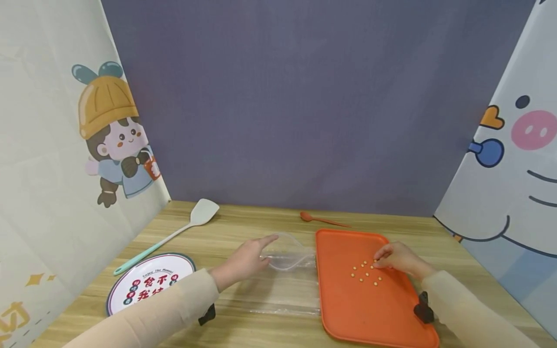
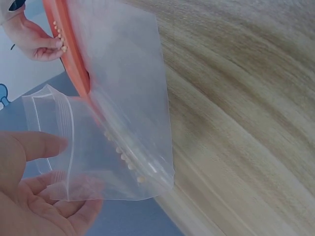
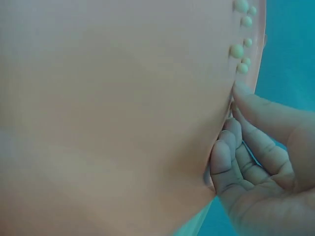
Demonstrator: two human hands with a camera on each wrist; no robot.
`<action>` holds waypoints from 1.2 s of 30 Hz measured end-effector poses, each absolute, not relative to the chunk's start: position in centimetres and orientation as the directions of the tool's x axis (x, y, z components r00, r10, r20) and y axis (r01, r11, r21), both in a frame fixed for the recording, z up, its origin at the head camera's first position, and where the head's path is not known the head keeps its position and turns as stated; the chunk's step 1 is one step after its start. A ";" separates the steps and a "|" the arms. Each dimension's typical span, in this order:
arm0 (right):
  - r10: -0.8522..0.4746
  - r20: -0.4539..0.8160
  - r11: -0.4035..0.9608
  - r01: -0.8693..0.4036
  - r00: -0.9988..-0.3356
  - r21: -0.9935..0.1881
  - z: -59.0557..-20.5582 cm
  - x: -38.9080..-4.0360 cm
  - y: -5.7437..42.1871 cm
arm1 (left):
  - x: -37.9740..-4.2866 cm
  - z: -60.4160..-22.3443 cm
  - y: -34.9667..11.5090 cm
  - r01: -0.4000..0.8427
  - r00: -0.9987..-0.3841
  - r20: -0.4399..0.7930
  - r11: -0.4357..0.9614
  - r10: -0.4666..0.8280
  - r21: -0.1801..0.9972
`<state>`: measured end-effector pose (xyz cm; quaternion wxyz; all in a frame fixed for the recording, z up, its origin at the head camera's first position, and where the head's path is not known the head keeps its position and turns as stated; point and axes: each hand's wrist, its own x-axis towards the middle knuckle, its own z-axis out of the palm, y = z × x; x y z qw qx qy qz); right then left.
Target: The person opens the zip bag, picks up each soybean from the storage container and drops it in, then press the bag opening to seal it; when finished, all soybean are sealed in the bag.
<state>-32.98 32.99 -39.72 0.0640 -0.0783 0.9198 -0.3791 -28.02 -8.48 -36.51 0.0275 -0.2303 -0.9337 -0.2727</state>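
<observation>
My left hand (image 1: 245,258) holds the mouth of a clear zip bag (image 1: 285,290), thumb and forefinger spread at its rim. In the left wrist view, fingers (image 2: 81,216) curl behind the plastic. Several beans (image 2: 129,164) show through the bag (image 2: 133,64); I cannot tell whether they lie inside. Over the orange tray (image 1: 348,309), my right hand (image 1: 402,260) pinches at a small pale yellow bean (image 1: 375,261). Several more beans (image 1: 367,274) lie loose on the tray beside it. In the right wrist view, thumb and forefinger meet at the tray surface, hiding what is between them.
A white plate with red lettering (image 1: 150,282) sits at the left, partly under the left sleeve. Behind it lies a spatula with a mint handle (image 1: 161,241). A small orange spoon (image 1: 319,220) rests beyond the tray. Printed panels stand around the wooden table (image 1: 252,220).
</observation>
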 end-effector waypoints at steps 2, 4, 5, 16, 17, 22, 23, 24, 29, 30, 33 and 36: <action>-0.184 -0.057 0.703 -0.091 -0.981 -0.705 -39.7 -33.0 33.0 | -28.0 -36.5 -8.5 0.441 -0.894 0.173 0.748 0.413 0.496; -0.178 -0.051 0.706 -0.092 -0.983 -0.702 -39.7 -33.0 32.9 | -28.0 -36.4 -8.5 0.440 -0.895 0.170 0.751 0.413 0.492; -0.179 -0.048 0.708 -0.095 -0.983 -0.699 -39.8 -33.0 32.9 | -28.0 -36.4 -8.4 0.440 -0.895 0.169 0.751 0.413 0.492; -0.121 -0.070 0.661 -0.028 -0.990 -0.750 -39.8 -32.9 33.3 | -28.1 -36.7 -8.5 0.434 -0.899 0.170 0.762 0.404 0.481; -0.124 -0.070 0.652 -0.028 -0.990 -0.758 -39.7 -32.9 33.2 | -28.1 -36.8 -8.5 0.433 -0.900 0.171 0.764 0.402 0.478; -0.132 -0.071 0.623 -0.027 -0.989 -0.782 -38.8 -32.8 32.5 | -28.1 -36.8 -8.5 0.432 -0.901 0.181 0.771 0.395 0.467; -0.128 -0.070 0.618 -0.024 -0.989 -0.786 -38.5 -32.8 32.3 | -28.1 -36.8 -8.5 0.433 -0.900 0.185 0.772 0.394 0.466; -0.125 -0.068 0.616 -0.023 -0.990 -0.788 -38.2 -32.8 32.0 | -28.1 -36.7 -8.5 0.433 -0.900 0.186 0.768 0.393 0.471; -0.152 -0.052 0.587 -0.048 -0.987 -0.808 -36.6 -32.6 30.6 | -28.1 -36.5 -8.5 0.431 -0.901 0.182 0.761 0.394 0.486; -0.163 -0.049 0.581 -0.056 -0.985 -0.812 -36.3 -32.5 30.2 | -28.1 -36.5 -8.5 0.430 -0.901 0.180 0.761 0.395 0.486; -0.196 -0.040 0.565 -0.079 -0.980 -0.822 -35.3 -32.3 29.1 | -28.2 -36.5 -8.4 0.433 -0.900 0.178 0.766 0.398 0.476; -0.222 -0.017 0.548 -0.110 -0.975 -0.829 -34.4 -32.3 27.8 | -28.2 -36.5 -8.4 0.436 -0.899 0.179 0.768 0.400 0.470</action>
